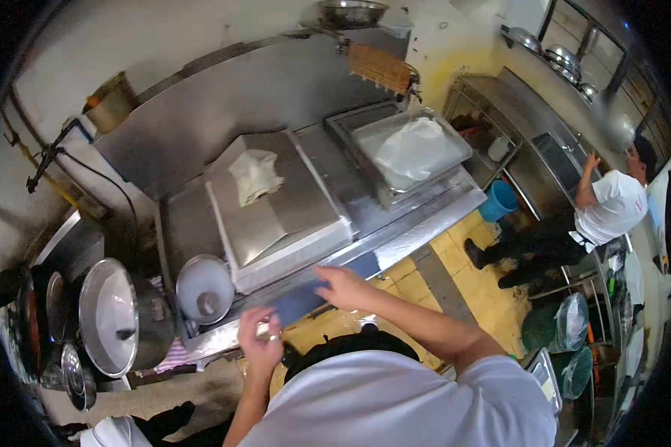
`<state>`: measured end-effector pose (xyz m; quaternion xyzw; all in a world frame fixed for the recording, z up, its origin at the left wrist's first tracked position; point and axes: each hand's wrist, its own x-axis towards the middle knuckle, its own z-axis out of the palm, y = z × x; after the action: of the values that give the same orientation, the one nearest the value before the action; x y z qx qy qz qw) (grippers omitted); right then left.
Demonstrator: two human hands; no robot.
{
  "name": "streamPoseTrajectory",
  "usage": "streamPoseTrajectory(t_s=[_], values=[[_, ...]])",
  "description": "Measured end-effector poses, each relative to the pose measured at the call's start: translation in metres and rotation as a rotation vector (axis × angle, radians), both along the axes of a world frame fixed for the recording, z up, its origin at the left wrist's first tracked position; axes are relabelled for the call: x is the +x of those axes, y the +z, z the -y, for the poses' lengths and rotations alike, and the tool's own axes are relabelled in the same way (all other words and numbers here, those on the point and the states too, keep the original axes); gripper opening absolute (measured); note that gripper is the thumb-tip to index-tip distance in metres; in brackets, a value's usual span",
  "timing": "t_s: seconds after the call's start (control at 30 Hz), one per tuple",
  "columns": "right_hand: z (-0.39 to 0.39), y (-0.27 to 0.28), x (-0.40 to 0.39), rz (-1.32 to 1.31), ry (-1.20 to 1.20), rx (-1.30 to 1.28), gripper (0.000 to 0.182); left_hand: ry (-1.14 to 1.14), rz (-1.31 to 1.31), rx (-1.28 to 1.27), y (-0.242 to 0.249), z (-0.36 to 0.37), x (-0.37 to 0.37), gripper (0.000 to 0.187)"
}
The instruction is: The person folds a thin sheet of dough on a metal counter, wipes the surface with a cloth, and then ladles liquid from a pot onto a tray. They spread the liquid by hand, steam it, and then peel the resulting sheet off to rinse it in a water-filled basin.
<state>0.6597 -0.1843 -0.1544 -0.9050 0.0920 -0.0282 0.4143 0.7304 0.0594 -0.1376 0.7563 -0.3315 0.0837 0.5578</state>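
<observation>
place: commercial kitchen, probably | steel counter (pixel 395 238) | lidded pot (pixel 119 316)

No legible txt, labels or nos.

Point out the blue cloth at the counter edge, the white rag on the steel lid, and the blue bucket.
blue cloth (pixel 313 294): head view, middle of its flat surface.
white rag (pixel 255 175): head view, centre of the crumple.
blue bucket (pixel 501 200): head view, side wall.

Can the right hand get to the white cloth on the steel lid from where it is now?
Probably yes. The right hand rests at the counter's front edge on a dark blue strip. The white cloth lies exposed on the steel lid beyond it, and nothing stands between them.
</observation>
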Motion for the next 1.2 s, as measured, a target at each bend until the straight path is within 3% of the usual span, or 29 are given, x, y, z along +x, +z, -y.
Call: streamPoseTrajectory(t_s=[0.03,0.1,0.17,0.23,0.33,0.5,0.7,0.8,0.9,1.0,1.1,1.2], values=[[0.031,-0.011,-0.038,-0.118,-0.060,-0.025,0.055,-0.083,-0.024,0.027,0.000,0.034,-0.009,0.012],[0.082,-0.070,-0.116,-0.079,-0.196,-0.026,0.052,-0.229,-0.031,0.084,-0.005,0.100,-0.023,0.009],[0.111,-0.061,-0.181,-0.277,-0.350,0.066,0.051,-0.350,-0.014,0.117,-0.010,0.166,-0.034,0.011],[0.133,-0.082,-0.240,-0.282,-0.484,0.112,0.051,-0.461,-0.012,0.131,-0.019,0.232,-0.041,0.013],[0.147,-0.049,-0.291,-0.410,-0.655,0.198,0.056,-0.573,-0.005,0.189,-0.027,0.327,-0.046,0.019],[0.159,-0.044,-0.336,-0.363,-0.818,0.303,0.052,-0.635,0.138,0.352,-0.054,0.466,-0.039,0.029],[0.191,-0.042,-0.344,-0.387,-0.896,0.315,0.048,-0.457,0.299,0.566,-0.096,0.585,-0.012,0.036],[0.223,-0.037,-0.337,-0.420,-0.906,0.270,0.048,-0.451,0.158,0.771,-0.108,0.613,-0.002,0.044],[0.270,-0.036,-0.321,-0.461,-0.855,0.216,0.048,-0.447,0.182,0.760,-0.134,0.626,0.014,0.046],[0.316,-0.035,-0.291,-0.463,-0.773,0.253,0.048,-0.588,0.003,0.784,-0.116,0.624,0.036,0.044],[0.362,-0.035,-0.250,-0.457,-0.635,0.135,0.047,-0.632,-0.356,0.674,-0.129,0.631,0.059,0.040],[0.404,-0.026,-0.199,-0.405,-0.520,0.053,0.044,-0.582,-0.231,0.709,-0.152,0.635,0.076,0.039]])
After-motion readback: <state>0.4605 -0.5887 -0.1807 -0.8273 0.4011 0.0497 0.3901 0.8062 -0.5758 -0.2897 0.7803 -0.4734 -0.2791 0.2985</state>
